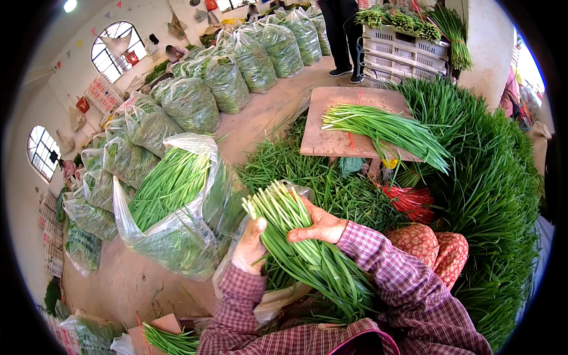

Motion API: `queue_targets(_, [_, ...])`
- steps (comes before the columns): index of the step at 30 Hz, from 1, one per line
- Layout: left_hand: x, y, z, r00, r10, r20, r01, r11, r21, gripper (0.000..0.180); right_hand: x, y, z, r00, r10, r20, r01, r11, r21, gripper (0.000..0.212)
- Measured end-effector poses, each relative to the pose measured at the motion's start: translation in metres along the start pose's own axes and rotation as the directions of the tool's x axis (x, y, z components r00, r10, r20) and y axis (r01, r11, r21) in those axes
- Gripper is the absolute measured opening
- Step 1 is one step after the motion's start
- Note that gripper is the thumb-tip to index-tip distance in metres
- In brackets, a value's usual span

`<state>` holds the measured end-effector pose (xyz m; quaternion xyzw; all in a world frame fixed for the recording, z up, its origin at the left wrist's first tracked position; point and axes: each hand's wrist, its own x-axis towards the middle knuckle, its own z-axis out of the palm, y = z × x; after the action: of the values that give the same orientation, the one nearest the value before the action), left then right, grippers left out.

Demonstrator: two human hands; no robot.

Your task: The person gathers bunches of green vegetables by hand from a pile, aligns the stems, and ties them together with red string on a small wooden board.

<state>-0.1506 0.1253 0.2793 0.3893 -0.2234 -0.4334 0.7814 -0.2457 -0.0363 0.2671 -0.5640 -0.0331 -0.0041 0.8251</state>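
A thick bunch of garlic chives lies between my two hands, pale stem ends toward the upper left and green leaves trailing down over my lap. My left hand is closed against the bunch's left side near the pale ends. From the right, my right hand wraps over the stems with its thumb laid across them. Beyond, on a small board table, rests another heap of chives with a red tie under it.
An open plastic bag full of chives stands at left. Behind it are rows of filled bags. A tall chive pile rises at right, near red ties. Stacked crates and a standing person are at the back.
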Motion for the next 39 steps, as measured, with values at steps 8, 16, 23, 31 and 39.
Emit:
queue_targets(8, [0.025,-0.030,0.000,0.999,-0.031,-0.015,0.029,0.990,-0.142,0.060,-0.011,-0.010,-0.001,0.967,-0.219,-0.132,0.152,0.908,-0.392,0.088])
queue_targets(16, [0.021,-0.022,0.018,0.984,-0.103,-0.143,0.082,0.986,-0.147,0.036,-0.013,-0.036,-0.007,0.972,-0.159,-0.175,0.073,0.905,-0.419,0.047])
queue_targets(23, [0.020,-0.019,0.040,0.966,-0.104,-0.236,0.079,0.991,-0.111,0.042,-0.018,-0.037,-0.014,0.936,-0.260,-0.237,0.167,0.922,-0.349,0.039])
queue_targets(31, [0.024,-0.031,0.037,0.972,-0.091,-0.216,0.053,0.982,-0.179,0.034,-0.011,-0.041,-0.015,0.885,-0.388,-0.256,0.070,0.656,-0.752,0.050])
queue_targets(39, [0.020,-0.011,0.060,0.989,0.011,-0.147,-0.060,0.940,-0.335,0.022,-0.019,-0.061,-0.021,0.881,-0.315,-0.352,0.215,0.931,-0.296,0.022])
